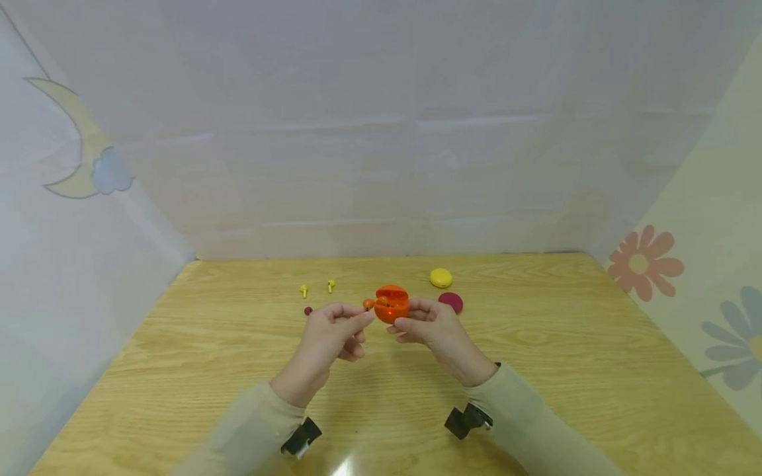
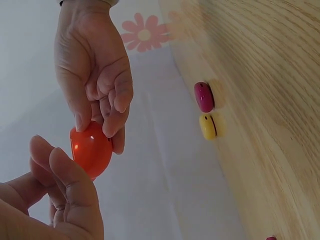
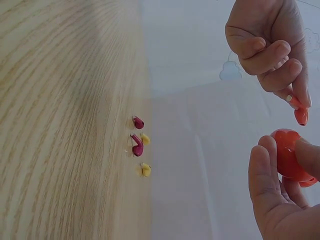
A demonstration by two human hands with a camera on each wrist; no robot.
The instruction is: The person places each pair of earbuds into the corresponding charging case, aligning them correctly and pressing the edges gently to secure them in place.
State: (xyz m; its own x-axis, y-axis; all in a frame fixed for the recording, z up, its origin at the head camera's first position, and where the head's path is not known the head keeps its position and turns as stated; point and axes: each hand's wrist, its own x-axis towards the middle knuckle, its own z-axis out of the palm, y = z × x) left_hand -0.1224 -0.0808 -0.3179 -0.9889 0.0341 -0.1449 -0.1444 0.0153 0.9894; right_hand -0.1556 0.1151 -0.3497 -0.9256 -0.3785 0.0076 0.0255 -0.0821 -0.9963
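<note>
Pinches an orange earbud (image 1: pixel 369 303) in the left hand (image 1: pixel 327 335), at thumb and fingertips; grips an open orange case (image 1: pixel 392 311) in the right hand (image 1: pixel 439 332), by its right side. Holds both above the table (image 1: pixel 196 330). Has the earbud just left of the case, apart by a narrow gap in the right wrist view. Shows the lid (image 1: pixel 392 291) raised on the far side. Leaves the earbud's long axis hard to tell.

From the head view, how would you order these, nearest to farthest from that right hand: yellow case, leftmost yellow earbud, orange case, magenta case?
1. Orange case: held in the right hand.
2. Magenta case: just beyond the hand.
3. Yellow case: farther back.
4. Leftmost yellow earbud: well over to the left.
</note>
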